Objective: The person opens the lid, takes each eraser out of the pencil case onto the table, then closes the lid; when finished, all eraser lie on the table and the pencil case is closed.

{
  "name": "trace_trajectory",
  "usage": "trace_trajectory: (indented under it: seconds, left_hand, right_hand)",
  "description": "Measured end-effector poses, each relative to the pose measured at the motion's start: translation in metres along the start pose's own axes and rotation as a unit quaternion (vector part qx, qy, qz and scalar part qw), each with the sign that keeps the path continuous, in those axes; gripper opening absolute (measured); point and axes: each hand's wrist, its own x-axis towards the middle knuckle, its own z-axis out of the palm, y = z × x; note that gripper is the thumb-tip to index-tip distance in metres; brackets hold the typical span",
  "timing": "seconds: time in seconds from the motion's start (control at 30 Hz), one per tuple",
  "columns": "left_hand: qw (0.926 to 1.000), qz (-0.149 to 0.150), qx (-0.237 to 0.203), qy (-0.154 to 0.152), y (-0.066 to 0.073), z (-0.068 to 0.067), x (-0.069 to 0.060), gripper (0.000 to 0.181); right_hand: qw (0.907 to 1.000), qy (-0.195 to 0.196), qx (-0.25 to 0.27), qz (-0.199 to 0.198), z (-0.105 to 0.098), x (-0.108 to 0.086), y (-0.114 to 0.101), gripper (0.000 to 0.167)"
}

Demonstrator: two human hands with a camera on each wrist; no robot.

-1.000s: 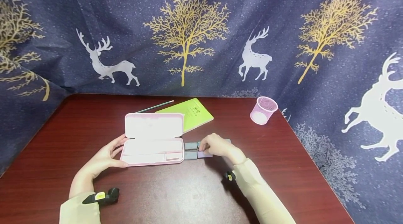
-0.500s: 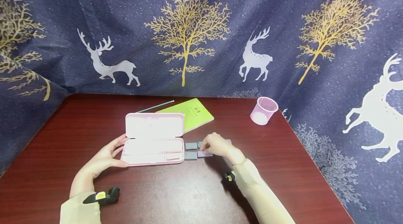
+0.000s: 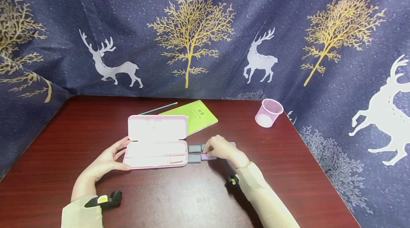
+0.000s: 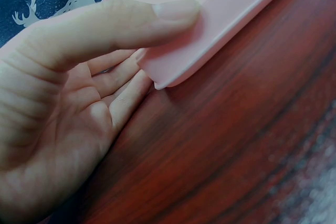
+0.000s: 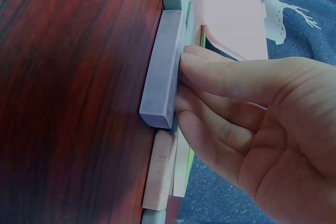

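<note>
A pink pencil case lies on the table with its lid raised. My left hand grips its left end, thumb over the rim and the other fingers behind, as the left wrist view shows. Right of the case, small eraser-like blocks stand in two rows. My right hand pinches at the upper edge of a purple eraser in the near row; the exact contact is partly hidden. Grey-green erasers sit to its left, and a pinkish eraser shows beside it in the right wrist view.
Behind the case lie a green booklet and a pencil, partly covered by the raised lid. A pink mesh pen holder stands at the back right. A patterned cloth hangs behind the table.
</note>
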Motion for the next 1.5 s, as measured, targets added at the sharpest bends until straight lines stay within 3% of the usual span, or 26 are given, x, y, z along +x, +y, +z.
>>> trace_trajectory:
  seconds: [0.27,0.8,1.13,1.5]
  left_hand:
    - [1.0000,-0.005,0.004,0.000,0.001,0.000,-0.001,0.108]
    - [1.0000,0.001,-0.008,0.001,0.000,0.001,0.000,0.108]
    - [1.0000,0.001,-0.008,0.002,0.000,0.001,0.000,0.108]
    - [0.9999,0.009,-0.011,-0.001,0.000,0.001,0.000,0.108]
  right_hand:
    - [0.9990,0.035,0.014,-0.024,0.002,0.004,-0.009,0.008]
    - [0.9924,0.082,0.016,-0.090,0.023,0.024,-0.040,0.014]
    - [0.9933,0.058,0.041,-0.092,0.034,0.029,-0.060,0.017]
    - [0.9950,0.035,-0.003,-0.093,0.040,0.031,-0.068,0.018]
